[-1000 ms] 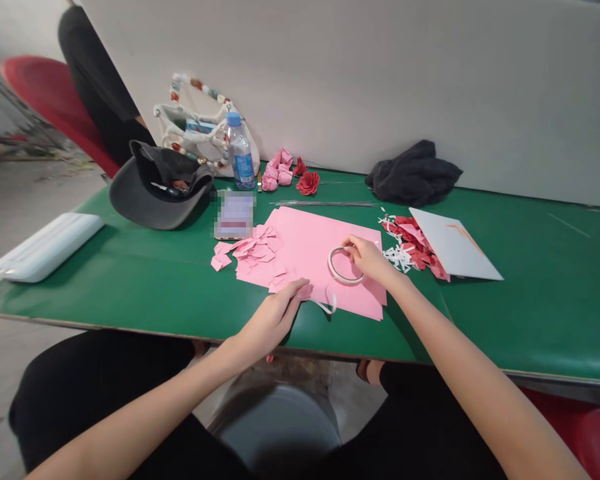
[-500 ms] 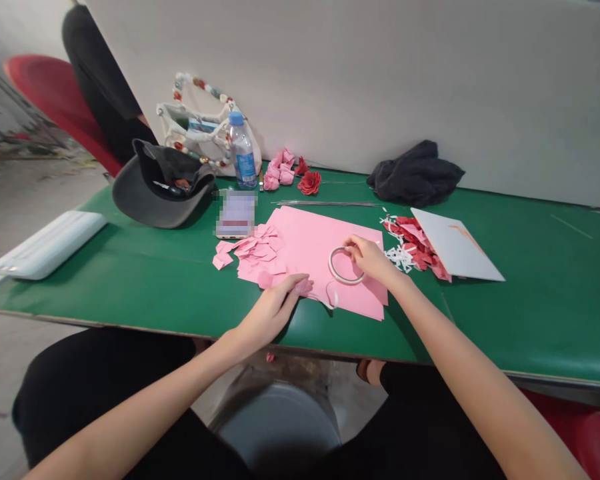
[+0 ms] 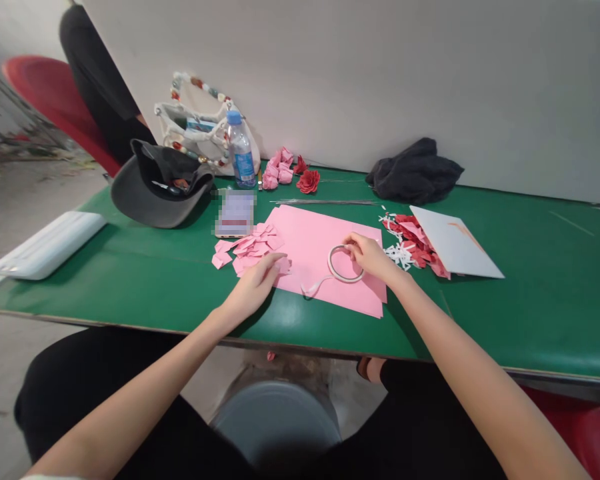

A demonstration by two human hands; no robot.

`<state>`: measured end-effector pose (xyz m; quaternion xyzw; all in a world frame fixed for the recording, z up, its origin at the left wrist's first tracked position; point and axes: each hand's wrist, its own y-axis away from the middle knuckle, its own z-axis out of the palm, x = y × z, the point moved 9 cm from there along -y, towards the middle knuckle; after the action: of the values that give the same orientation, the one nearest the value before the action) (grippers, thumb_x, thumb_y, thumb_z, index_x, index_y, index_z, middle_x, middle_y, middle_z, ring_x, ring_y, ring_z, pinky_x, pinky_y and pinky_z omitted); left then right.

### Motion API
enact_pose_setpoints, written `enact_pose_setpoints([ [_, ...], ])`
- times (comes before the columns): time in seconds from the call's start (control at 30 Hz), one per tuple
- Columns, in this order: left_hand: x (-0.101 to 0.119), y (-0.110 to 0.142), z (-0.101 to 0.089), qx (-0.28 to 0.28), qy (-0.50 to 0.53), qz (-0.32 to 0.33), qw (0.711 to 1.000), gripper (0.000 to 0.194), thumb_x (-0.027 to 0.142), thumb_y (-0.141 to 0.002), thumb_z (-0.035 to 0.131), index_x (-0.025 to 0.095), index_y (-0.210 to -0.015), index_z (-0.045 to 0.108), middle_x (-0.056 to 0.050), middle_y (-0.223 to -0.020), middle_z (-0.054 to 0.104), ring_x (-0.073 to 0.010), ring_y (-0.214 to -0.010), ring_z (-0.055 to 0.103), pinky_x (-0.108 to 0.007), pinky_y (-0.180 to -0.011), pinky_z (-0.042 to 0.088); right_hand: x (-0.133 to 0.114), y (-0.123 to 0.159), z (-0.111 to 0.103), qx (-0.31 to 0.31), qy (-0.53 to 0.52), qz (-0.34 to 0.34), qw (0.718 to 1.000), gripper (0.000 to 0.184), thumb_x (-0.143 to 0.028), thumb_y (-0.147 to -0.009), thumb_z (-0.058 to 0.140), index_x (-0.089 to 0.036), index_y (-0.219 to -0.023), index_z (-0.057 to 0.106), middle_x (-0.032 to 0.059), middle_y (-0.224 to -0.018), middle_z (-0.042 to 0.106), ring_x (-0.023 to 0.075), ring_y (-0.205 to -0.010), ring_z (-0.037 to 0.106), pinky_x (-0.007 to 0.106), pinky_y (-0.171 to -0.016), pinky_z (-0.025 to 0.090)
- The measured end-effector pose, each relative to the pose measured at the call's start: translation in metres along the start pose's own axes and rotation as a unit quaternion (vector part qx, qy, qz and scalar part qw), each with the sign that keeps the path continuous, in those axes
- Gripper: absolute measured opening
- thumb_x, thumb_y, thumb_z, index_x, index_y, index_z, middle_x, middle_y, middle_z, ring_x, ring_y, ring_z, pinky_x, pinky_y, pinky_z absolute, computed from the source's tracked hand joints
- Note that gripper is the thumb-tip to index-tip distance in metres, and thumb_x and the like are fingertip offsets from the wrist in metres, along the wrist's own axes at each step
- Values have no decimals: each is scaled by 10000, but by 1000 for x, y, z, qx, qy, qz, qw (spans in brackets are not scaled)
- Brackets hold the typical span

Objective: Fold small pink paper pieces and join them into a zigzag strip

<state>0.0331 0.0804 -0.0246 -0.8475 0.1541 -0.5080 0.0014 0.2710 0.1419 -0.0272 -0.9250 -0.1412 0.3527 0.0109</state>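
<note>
At the far left, a flat white plastic case (image 3: 47, 245) is lying on the green worktable (image 3: 130, 297), while a person in black clothing (image 3: 97, 80) is sitting behind the white partition (image 3: 380, 80) beside a red chair (image 3: 50, 93). An upturned dark grey cap (image 3: 153, 200) is resting near a beaded white handbag (image 3: 190, 123), a clear water bottle with a blue cap (image 3: 241, 157) and a phone with a blurred screen (image 3: 235, 215).

The left hand (image 3: 253, 287) is resting beside a heap of cut pink paper scraps (image 3: 253, 243), its fingertips (image 3: 279, 262) touching a small scrap at the edge of a rectangular pink paper sheet (image 3: 305, 233). Crumpled pink paper blooms (image 3: 277, 170) and a red paper rose (image 3: 309, 181) are sitting beyond it, behind thin metal wires (image 3: 325, 202).

The hands are staying well apart. The right hand (image 3: 373, 257) is pinching a white tape roll (image 3: 345, 281) on the sheet, whose long axis is running left to right. A loose white tape strip (image 3: 315, 285) is trailing left from the roll, ending nearer the left hand. Further right, a crumpled black cloth (image 3: 415, 172), red and white paper shreds (image 3: 410, 243) and a white card (image 3: 455, 241) are lying on the table.
</note>
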Motion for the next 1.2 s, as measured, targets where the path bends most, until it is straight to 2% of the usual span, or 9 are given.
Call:
enact_pose_setpoints([
  [0.17, 4, 0, -15, 53, 73, -16, 996, 353, 369, -894, 460, 186, -1170, 581, -62, -1031, 663, -220, -989, 620, -375, -938, 449, 10, 2, -20, 27, -32, 17, 999, 141, -175, -817, 440, -177, -893, 558, 3, -695, 600, 134, -572, 557, 272, -615, 433],
  [0.3, 11, 6, -12, 14, 142, -38, 989, 432, 375, -865, 514, 222, -1269, 521, -45, -952, 676, -200, -845, 666, -346, -787, 532, 15, 12, -50, 46, -68, 21, 996, 110, -249, -827, 490, -190, -903, 545, -1, -702, 579, 141, -600, 569, 269, -588, 445],
  [0.37, 10, 8, -8, -14, 130, -53, 990, 375, 366, -848, 532, 205, -1180, 598, -65, -1000, 681, -205, -798, 678, -333, -725, 544, 16, 19, -63, 51, -87, 21, 995, 119, -278, -825, 513, -195, -905, 545, 9, -740, 587, 155, -654, 600, 281, -609, 469],
  [0.47, 8, 11, -9, -20, 91, -60, 994, 287, 361, -825, 552, 171, -995, 684, -88, -1030, 690, -226, -828, 678, -334, -733, 541, 17, 29, -77, 60, -114, 21, 991, 117, -287, -817, 538, -197, -892, 537, 31, -834, 608, 176, -735, 640, 319, -684, 506],
  [0.6, 6, 17, -10, -30, 66, -67, 995, 282, 385, -797, 578, 160, -920, 693, -85, -954, 710, -216, -783, 675, -351, -771, 538, 19, 33, -85, 64, -136, 4, 989, 114, -292, -814, 569, -201, -876, 540, 38, -872, 622, 197, -836, 655, 371, -816, 505],
  [0.8, 8, 39, -6, -71, 73, -97, 990, 305, 420, -777, 607, 165, -925, 686, -77, -984, 710, -222, -911, 663, -325, -830, 527, 24, 31, -91, 82, -138, -16, 987, 135, -288, -795, 616, -214, -896, 566, 40, -927, 629, 209, -913, 644, 407, -891, 478],
  [1.0, 11, 51, -10, -69, 107, -133, 983, 267, 404, -790, 616, 172, -890, 702, -69, -970, 721, -223, -928, 665, -310, -836, 533, 31, 27, -95, 122, -181, -7, 976, 195, -282, -740, 665, -215, -882, 550, 27, -903, 634, 189, -882, 647, 374, -863, 496],
  [1.1, 10, 50, -10, -64, 119, -149, 980, 253, 390, -769, 646, 162, -859, 707, -77, -947, 730, -225, -910, 671, -313, -829, 538, 43, 28, -101, 159, -206, 31, 965, 203, -246, -680, 689, -218, -799, 528, 5, -827, 634, 179, -831, 659, 355, -825, 520],
  [1.2, 6, 47, -8, -65, 131, -147, 978, 251, 378, -741, 674, 151, -839, 713, -90, -963, 731, -226, -917, 672, -308, -837, 533, 59, 32, -110, 202, -236, 80, 947, 198, -215, -643, 689, -219, -750, 523, -2, -790, 647, 169, -770, 666, 319, -720, 549],
])
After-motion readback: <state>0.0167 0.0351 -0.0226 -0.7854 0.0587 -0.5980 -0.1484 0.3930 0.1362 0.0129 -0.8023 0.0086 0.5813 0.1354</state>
